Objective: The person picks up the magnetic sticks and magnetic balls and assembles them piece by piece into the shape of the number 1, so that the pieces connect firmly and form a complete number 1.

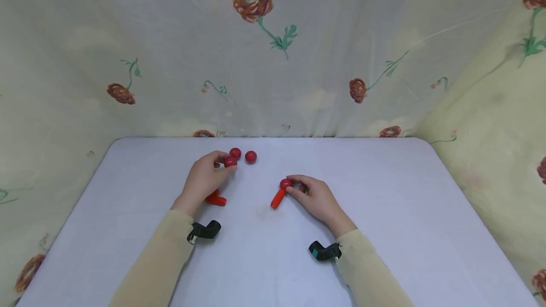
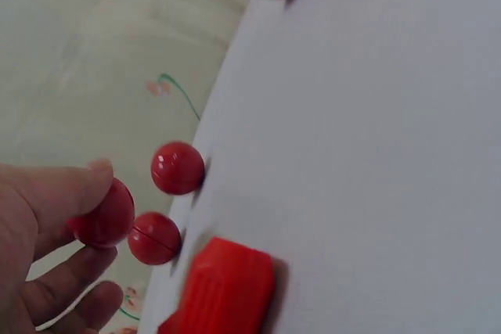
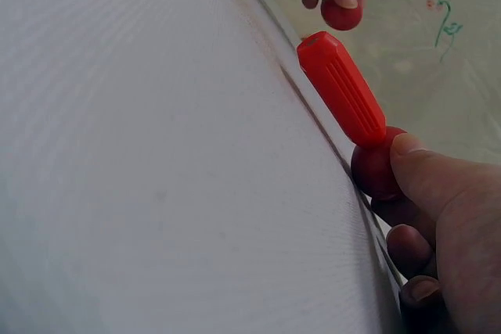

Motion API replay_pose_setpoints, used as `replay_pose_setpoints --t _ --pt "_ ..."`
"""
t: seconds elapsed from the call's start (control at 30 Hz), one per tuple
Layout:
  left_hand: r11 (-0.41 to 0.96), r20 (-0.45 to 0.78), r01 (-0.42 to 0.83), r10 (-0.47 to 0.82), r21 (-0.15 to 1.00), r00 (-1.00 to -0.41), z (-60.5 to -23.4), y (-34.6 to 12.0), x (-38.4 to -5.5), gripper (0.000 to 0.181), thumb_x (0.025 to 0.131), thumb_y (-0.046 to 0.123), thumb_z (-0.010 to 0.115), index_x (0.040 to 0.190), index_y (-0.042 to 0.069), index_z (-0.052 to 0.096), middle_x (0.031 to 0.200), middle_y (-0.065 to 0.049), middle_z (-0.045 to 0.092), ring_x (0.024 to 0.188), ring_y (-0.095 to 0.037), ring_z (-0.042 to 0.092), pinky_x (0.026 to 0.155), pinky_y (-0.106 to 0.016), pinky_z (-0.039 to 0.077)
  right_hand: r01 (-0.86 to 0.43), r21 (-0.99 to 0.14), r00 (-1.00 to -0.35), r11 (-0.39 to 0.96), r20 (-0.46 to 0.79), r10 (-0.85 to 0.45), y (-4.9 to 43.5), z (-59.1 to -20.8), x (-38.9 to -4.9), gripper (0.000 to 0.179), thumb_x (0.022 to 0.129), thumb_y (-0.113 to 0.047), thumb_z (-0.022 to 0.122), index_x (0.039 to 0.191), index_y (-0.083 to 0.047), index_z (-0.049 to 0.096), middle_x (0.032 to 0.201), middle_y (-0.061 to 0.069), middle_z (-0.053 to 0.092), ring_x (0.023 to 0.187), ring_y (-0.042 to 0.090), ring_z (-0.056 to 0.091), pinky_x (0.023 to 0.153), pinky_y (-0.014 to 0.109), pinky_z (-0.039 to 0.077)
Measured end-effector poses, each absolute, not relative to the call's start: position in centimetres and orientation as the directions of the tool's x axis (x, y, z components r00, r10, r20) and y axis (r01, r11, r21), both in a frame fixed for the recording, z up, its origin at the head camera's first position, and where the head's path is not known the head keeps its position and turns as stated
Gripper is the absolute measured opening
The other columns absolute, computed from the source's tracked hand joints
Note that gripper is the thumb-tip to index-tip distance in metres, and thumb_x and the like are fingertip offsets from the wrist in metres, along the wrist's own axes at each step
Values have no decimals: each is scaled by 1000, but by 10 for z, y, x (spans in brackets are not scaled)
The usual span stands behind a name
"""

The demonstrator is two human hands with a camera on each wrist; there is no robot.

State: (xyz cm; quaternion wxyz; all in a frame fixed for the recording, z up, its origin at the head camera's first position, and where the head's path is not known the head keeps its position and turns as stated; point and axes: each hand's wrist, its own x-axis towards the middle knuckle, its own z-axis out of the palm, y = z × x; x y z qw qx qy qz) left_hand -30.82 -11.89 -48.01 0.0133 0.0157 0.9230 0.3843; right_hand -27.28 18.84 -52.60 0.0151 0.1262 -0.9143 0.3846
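Note:
My left hand (image 1: pixel 204 178) pinches a shiny red ball (image 2: pixel 106 215) between thumb and fingers. Just beyond it two more red balls, one nearer (image 1: pixel 235 153) and one to its right (image 1: pixel 250 157), rest on the table. Beside the left wrist lie red ridged handle-like pieces (image 1: pixel 216 200), partly hidden by that hand. To the right, my right hand (image 1: pixel 317 198) grips another red ball (image 3: pixel 377 168) with its thumb and fingers. A ridged red handle-like piece (image 3: pixel 341 87) extends from this ball; whether the two are joined or only touch, I cannot tell.
The white table (image 1: pixel 384 188) has rounded far corners. A floral curtain (image 1: pixel 307 75) hangs behind its far edge, and a yellowish one (image 1: pixel 482 122) stands along the right side. Both wrists wear black camera mounts, one left (image 1: pixel 206 230) and one right (image 1: pixel 325 251).

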Motion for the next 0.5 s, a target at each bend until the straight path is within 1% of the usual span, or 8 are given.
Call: replay_pose_setpoints --t 0.07,0.17,0.37,0.43,0.5 --pt "691 7 40 51 721 -999 -475 -117 -299 49 89 40 74 130 19 59 122 -2 60 110 -24 54 84 -42 52 -245 -703 -967 668 128 -220 188 -526 -273 35 93 -36 70 125 -23 68 79 -5 59 73 16 53 62 32 44" --pt "674 27 59 59 736 -998 -469 -115 -285 49 88 39 75 130 20 59 121 1 60 106 -21 56 79 -37 54 -242 -707 -967 664 122 -222 188 -525 -273 36 93 -37 70 126 -23 67 79 -5 59 74 16 53 62 32 45" --pt "614 22 74 92 786 -996 -467 -106 -263 47 87 33 78 129 20 61 120 2 59 100 -19 60 68 -32 56 -217 -700 -973 680 100 -208 188 -526 -273 38 93 -40 69 127 -25 67 79 -6 59 75 15 53 63 32 45" --pt "587 19 78 106 806 -994 -470 -103 -258 47 87 32 78 128 19 61 120 3 60 98 -18 62 69 -31 57 -217 -698 -973 683 100 -207 188 -526 -274 38 92 -40 69 127 -25 67 79 -5 58 74 15 53 63 32 44" --pt "559 24 87 119 825 -993 -474 -101 -253 47 86 30 79 128 18 62 121 3 60 96 -16 64 72 -31 57 -218 -700 -973 680 100 -209 188 -526 -274 37 92 -40 70 127 -25 67 79 -5 58 74 15 53 63 32 44"
